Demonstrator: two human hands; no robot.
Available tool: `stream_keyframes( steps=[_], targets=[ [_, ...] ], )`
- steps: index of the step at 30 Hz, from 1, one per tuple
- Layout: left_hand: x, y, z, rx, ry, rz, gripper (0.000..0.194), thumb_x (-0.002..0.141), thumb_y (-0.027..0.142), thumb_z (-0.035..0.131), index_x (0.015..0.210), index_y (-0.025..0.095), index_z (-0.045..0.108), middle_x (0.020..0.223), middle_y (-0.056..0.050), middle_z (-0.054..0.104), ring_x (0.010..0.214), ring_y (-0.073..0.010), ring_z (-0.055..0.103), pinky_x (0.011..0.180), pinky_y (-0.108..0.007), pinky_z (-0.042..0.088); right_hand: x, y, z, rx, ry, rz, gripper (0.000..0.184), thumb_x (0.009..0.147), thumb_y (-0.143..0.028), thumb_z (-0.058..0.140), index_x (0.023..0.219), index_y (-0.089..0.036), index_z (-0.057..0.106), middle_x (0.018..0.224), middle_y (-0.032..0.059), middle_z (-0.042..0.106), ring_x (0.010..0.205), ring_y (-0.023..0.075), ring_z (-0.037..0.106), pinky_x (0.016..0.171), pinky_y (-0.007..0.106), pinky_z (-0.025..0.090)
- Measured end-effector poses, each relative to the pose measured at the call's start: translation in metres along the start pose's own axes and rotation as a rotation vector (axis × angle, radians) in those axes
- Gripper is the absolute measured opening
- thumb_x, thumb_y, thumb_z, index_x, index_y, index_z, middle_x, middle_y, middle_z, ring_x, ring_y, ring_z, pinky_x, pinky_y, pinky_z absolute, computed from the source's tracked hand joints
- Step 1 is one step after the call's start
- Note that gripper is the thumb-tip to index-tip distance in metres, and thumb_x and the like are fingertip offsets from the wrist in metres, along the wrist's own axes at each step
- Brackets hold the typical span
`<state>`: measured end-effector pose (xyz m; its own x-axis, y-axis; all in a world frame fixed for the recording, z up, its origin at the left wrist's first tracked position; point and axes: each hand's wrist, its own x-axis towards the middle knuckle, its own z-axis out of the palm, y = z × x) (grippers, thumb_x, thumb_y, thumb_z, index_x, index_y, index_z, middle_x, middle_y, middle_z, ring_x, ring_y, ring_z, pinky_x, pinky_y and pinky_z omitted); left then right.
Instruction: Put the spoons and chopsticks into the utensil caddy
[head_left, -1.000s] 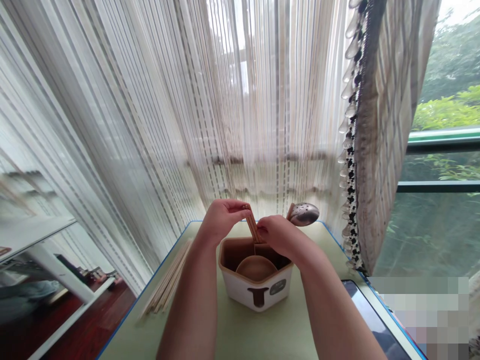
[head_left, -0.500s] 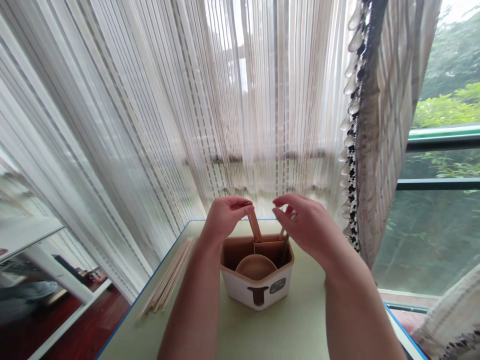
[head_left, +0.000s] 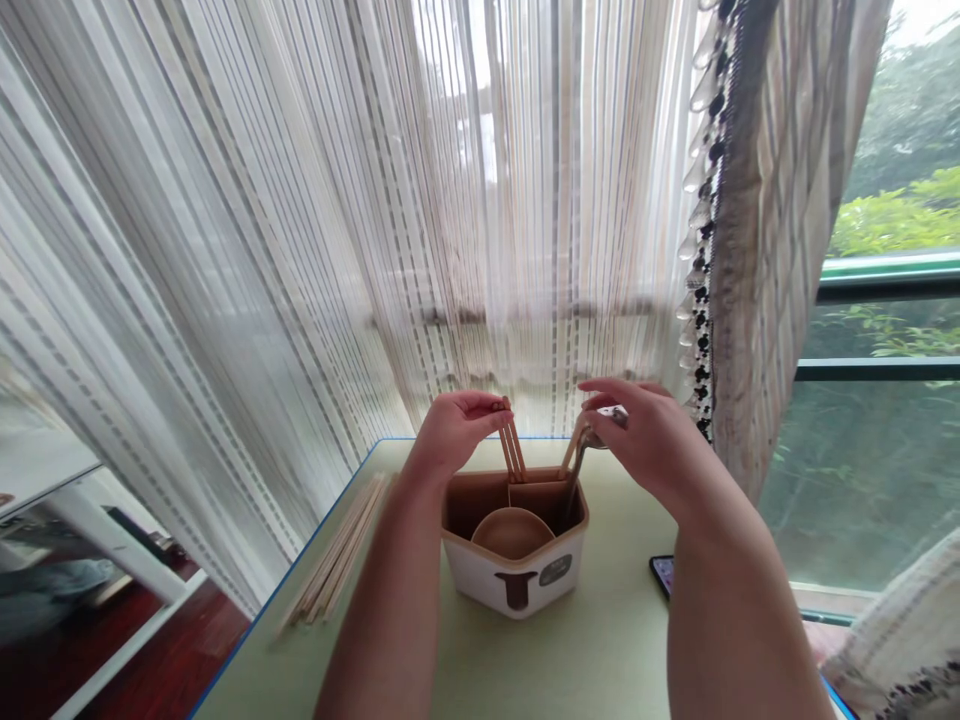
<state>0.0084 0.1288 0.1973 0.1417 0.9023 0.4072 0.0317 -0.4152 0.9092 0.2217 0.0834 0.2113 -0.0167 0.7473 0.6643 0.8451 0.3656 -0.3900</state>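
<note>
My left hand point(head_left: 454, 432) pinches the upper ends of several wooden chopsticks point(head_left: 513, 448), whose lower ends stand in a rear compartment of a utensil holder point(head_left: 517, 592). The holder has white outer walls, a brown inside and a rounded brown divider at the front. To the right, my right hand point(head_left: 643, 440) has its thumb and a finger at the tops of other leaning chopsticks point(head_left: 573, 446), its index finger stretched out above. Beside these, a metal ladle or spoon point(head_left: 579, 465) leans in the holder, its upper end partly behind my right thumb.
A loose bundle of pale wooden sticks point(head_left: 341, 560) lies left of my left forearm. A phone point(head_left: 661, 574) lies partly behind my right forearm. The green table point(head_left: 540, 670) has a blue edge; sheer curtains point(head_left: 480, 250) hang behind it.
My right hand has moved right, away from my left hand, uncovering the metal utensil and the phone's corner. The chopsticks under my left hand have spread slightly; my left hand stays nearly in place.
</note>
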Motion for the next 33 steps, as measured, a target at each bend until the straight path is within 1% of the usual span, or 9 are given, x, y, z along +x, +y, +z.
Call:
stream_keyframes(
  steps=[3,5,9,12,14,17,21,27,33],
  targets=[
    [0.001,-0.001,0.000,0.021,-0.001,-0.014,0.032,0.057,0.033,0.076,0.081,0.013,0.070,0.076,-0.007,0.069,0.070,-0.0164,0.063,0.063,-0.028,0.051,0.001,-0.003,0.001,0.005,0.003,-0.010,0.025,0.075,-0.020,0.053,0.097,-0.024,0.065,0.077,0.0020,0.069,0.092,0.0216,0.055,0.075,0.032,0.043],
    [0.001,-0.001,0.001,0.030,-0.006,-0.022,0.032,0.058,0.034,0.075,0.082,0.013,0.070,0.074,-0.006,0.069,0.067,-0.0159,0.062,0.057,-0.026,0.050,0.001,-0.009,0.005,0.023,0.044,-0.036,0.021,0.075,-0.021,0.054,0.092,-0.022,0.066,0.080,0.0036,0.069,0.093,0.0220,0.055,0.077,0.032,0.043],
    [0.001,0.001,0.001,0.031,-0.019,-0.026,0.031,0.058,0.034,0.074,0.081,0.014,0.070,0.073,-0.006,0.068,0.066,-0.0153,0.061,0.054,-0.025,0.050,0.002,-0.028,0.020,0.138,0.097,-0.047,0.021,0.077,-0.022,0.053,0.096,-0.022,0.061,0.083,0.0032,0.068,0.085,0.0183,0.059,0.076,0.030,0.043],
    [0.001,0.002,0.001,0.035,-0.032,-0.014,0.030,0.058,0.033,0.074,0.081,0.015,0.070,0.073,-0.006,0.068,0.065,-0.0149,0.061,0.054,-0.025,0.049,0.004,-0.040,0.036,0.232,0.040,-0.019,0.021,0.078,-0.022,0.051,0.098,-0.022,0.058,0.081,0.0021,0.068,0.074,0.0150,0.061,0.070,0.027,0.044],
    [0.000,0.003,0.000,0.040,-0.051,-0.005,0.030,0.059,0.034,0.074,0.082,0.015,0.070,0.074,-0.006,0.068,0.066,-0.0146,0.061,0.055,-0.024,0.049,0.005,-0.044,0.045,0.292,-0.005,-0.019,0.020,0.078,-0.021,0.051,0.097,-0.021,0.058,0.081,0.0021,0.068,0.071,0.0141,0.061,0.067,0.026,0.044],
    [0.000,0.004,-0.001,0.045,-0.069,-0.007,0.030,0.061,0.035,0.072,0.083,0.016,0.071,0.076,-0.006,0.069,0.066,-0.0145,0.061,0.055,-0.024,0.049,0.007,-0.043,0.053,0.365,-0.024,-0.015,0.017,0.078,-0.021,0.052,0.094,-0.021,0.059,0.081,0.0021,0.068,0.070,0.0136,0.062,0.065,0.025,0.045],
    [0.000,0.004,-0.002,0.052,-0.061,-0.014,0.029,0.061,0.035,0.073,0.081,0.015,0.071,0.074,-0.006,0.069,0.065,-0.0146,0.061,0.055,-0.024,0.050,0.008,-0.038,0.055,0.415,-0.025,0.006,0.016,0.077,-0.022,0.054,0.092,-0.021,0.060,0.079,0.0023,0.069,0.072,0.0146,0.064,0.067,0.026,0.047],
    [-0.001,0.003,-0.003,0.041,-0.023,-0.044,0.028,0.057,0.035,0.075,0.076,0.015,0.070,0.070,-0.004,0.068,0.063,-0.0143,0.061,0.057,-0.027,0.052,0.007,-0.038,0.056,0.416,-0.013,-0.009,0.009,0.076,-0.023,0.056,0.081,-0.020,0.063,0.074,0.0017,0.068,0.070,0.0149,0.064,0.067,0.026,0.047],
    [-0.003,0.003,-0.006,-0.015,-0.071,-0.040,0.029,0.057,0.034,0.076,0.079,0.014,0.070,0.071,-0.005,0.068,0.067,-0.0162,0.063,0.065,-0.031,0.054,0.006,-0.038,0.055,0.423,-0.015,-0.017,0.011,0.076,-0.023,0.056,0.081,-0.021,0.065,0.073,0.0008,0.068,0.069,0.0145,0.063,0.066,0.024,0.047]
  ],
)
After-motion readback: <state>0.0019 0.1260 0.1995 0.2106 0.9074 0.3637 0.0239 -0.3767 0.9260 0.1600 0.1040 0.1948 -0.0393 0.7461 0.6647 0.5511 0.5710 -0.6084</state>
